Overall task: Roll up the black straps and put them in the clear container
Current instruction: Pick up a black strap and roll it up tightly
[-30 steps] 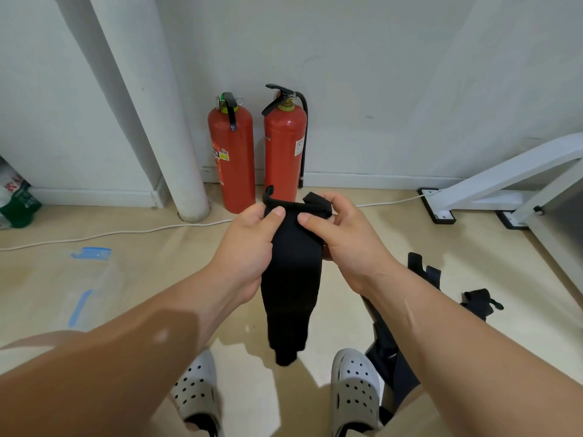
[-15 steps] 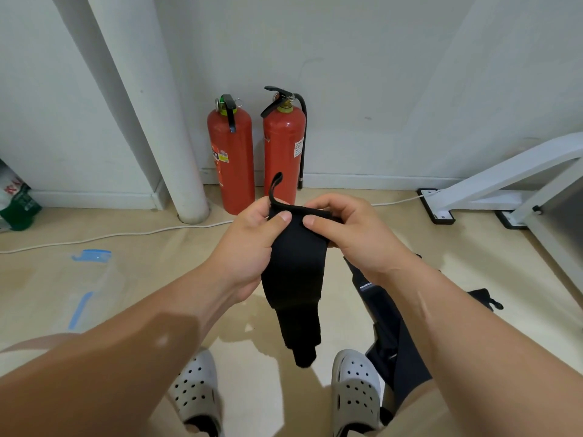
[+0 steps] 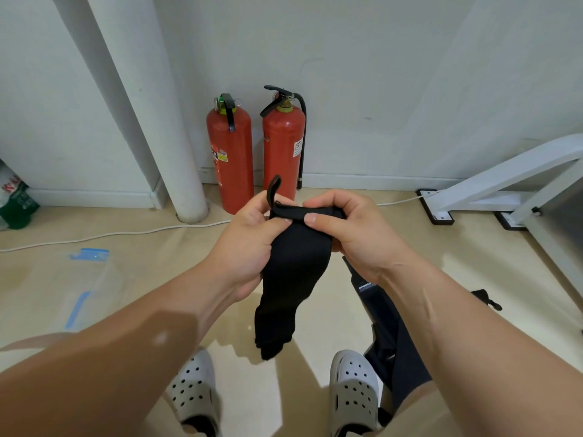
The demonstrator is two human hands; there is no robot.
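**Operator:** What's around me?

**Spotter:** A pale floor [image 3: 151,279] runs up to a white wall [image 3: 378,74]. Beyond your fingertips two red fire extinguishers [image 3: 230,159] stand against it, with a white pipe [image 3: 164,121] to their left. A white cable [image 3: 110,236] runs along the floor past its base.

**Operator:** And my hands?

**Spotter:** Both grip one black strap [image 3: 293,272] in the air above your shoes [image 3: 353,383]. Your left hand [image 3: 249,247] curls round its upper left edge, with the thumb laid across the top fold. Your right hand [image 3: 350,234] pinches the upper right edge, thumb on the near face and fingers bent behind it. Your two thumb tips nearly meet on the fold. A thin loop [image 3: 273,187] sticks up from the strap just above your left fingers. The rest of the strap hangs below your thumbs, narrowing to a bunched end between your shoes.

**Operator:** Where's the clear container?

**Spotter:** The clear container [image 3: 94,279] lies on the floor well to the left of your left fingers, with blue parts on it. I can't tell whether it holds anything.

**Operator:** More straps?

**Spotter:** Yes, other black straps [image 3: 388,326] lie on the floor below your right fingers, partly hidden by that forearm.
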